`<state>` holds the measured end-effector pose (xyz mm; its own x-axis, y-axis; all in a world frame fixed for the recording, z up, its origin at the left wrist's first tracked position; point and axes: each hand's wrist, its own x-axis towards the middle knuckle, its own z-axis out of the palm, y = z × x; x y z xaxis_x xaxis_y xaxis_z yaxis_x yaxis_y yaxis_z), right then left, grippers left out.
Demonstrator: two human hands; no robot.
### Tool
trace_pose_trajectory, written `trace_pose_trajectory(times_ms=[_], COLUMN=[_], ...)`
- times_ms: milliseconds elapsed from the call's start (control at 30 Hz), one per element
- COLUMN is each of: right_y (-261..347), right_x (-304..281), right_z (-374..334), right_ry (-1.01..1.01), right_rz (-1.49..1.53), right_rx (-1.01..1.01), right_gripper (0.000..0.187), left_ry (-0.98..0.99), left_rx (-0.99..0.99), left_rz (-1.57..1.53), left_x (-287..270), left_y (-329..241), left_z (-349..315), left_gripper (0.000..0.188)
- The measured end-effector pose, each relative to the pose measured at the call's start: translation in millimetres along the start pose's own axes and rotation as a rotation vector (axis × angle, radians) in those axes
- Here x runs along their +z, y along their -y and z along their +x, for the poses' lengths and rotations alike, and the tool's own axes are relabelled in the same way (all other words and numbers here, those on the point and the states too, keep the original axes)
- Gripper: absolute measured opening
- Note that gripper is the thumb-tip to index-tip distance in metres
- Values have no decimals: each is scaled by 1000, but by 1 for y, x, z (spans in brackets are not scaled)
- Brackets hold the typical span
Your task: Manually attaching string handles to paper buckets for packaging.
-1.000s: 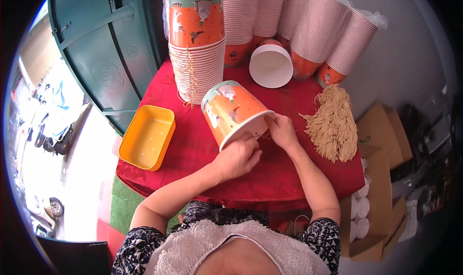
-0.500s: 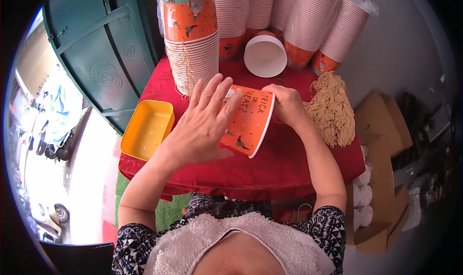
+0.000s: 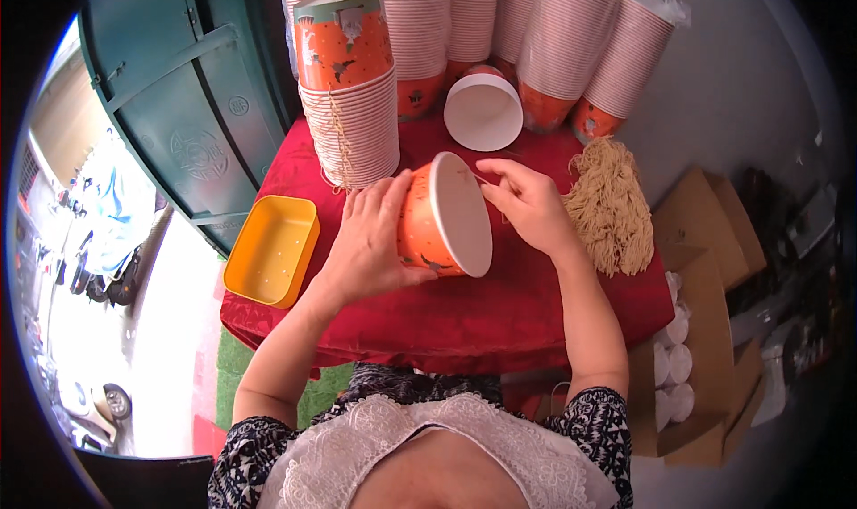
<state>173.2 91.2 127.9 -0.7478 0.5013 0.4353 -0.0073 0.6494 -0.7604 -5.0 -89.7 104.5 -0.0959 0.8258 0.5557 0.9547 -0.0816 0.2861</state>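
Note:
An orange paper bucket (image 3: pixel 417 228) with a white rim is tilted in front of me, its white inside turned to the right. My left hand (image 3: pixel 366 246) is wrapped round its outer side and base. Close to the upper right of the rim, my right hand (image 3: pixel 533 207) pinches what looks like the end of a thin cord (image 3: pixel 482 179); most of that cord is hidden. Right of this hand lies a bundle of tan cords (image 3: pixel 611 210). Behind the left hand rises a stack of orange buckets (image 3: pixel 348 125), with tan strands hanging down its front.
A yellow plastic tray (image 3: pixel 268 257) with small white bits sits on the left of the red tablecloth (image 3: pixel 402 326). One loose bucket (image 3: pixel 483 112) lies on its side behind. Tall wrapped stacks (image 3: pixel 571 40) line the back. Cardboard boxes (image 3: pixel 705 330) stand right; a green metal door (image 3: pixel 178 107) is left.
The bucket has turned so its opening now faces right and shows its inside. My left hand has closed onto its side. My right hand has left the rim and pinches beside it.

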Motion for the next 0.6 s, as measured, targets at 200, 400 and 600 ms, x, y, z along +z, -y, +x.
trace_pose_trajectory(times_ms=[200,400,600], right_y=[32,29,36], right_x=[-22,-13,36], right_z=[-61,-97,-94], right_ry=[47,8,-255], right_rz=[595,842,1109], right_rx=[174,31,123], right_gripper=[16,29,33], left_ry=[-218,-374,-488], left_rx=[-267,-341,-363], left_rz=[-156,-321,-454], left_x=[30,63,62], left_y=[10,5,-7], left_z=[-23,-39,-48], left_gripper=[125,126,119])
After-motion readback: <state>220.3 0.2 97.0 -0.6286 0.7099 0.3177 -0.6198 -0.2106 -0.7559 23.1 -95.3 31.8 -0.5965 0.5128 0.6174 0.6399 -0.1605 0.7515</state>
